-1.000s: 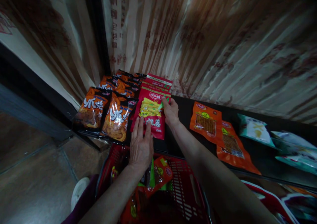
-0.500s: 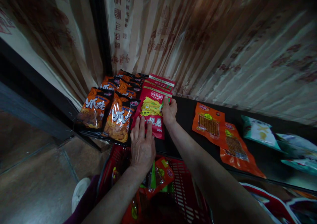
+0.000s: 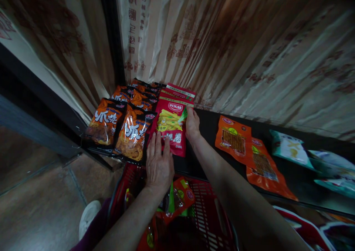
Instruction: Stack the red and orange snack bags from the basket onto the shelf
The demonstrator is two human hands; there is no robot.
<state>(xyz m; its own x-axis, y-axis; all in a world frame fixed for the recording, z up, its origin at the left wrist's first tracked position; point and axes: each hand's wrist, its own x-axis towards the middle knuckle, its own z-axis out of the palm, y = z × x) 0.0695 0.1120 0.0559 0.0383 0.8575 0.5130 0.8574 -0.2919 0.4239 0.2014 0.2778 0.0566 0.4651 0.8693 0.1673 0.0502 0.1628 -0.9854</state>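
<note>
A red snack bag (image 3: 173, 112) with yellow sticks pictured on it lies face up on the black shelf, over another red bag (image 3: 181, 90) whose top edge shows behind it. My left hand (image 3: 159, 166) lies with fingers stretched out, their tips on the bag's lower left part. Along the bag's right edge, my right hand (image 3: 193, 124) touches it with loosely bent fingers, not wrapped round it. Orange-and-black snack bags (image 3: 133, 132) stand in rows close by on the left, the nearest one against the red bag.
Below the shelf's front edge is a red plastic basket (image 3: 206, 210) holding several packets (image 3: 181, 195). Further right on the shelf (image 3: 206, 123) lie two orange packets (image 3: 233, 137) and some teal-and-white bags (image 3: 291, 147). A pleated curtain (image 3: 199, 58) hangs behind.
The red bag's lower end has shifted slightly right. My right hand has moved a little to the right, its fingers now along the bag's edge. My left hand has barely moved.
</note>
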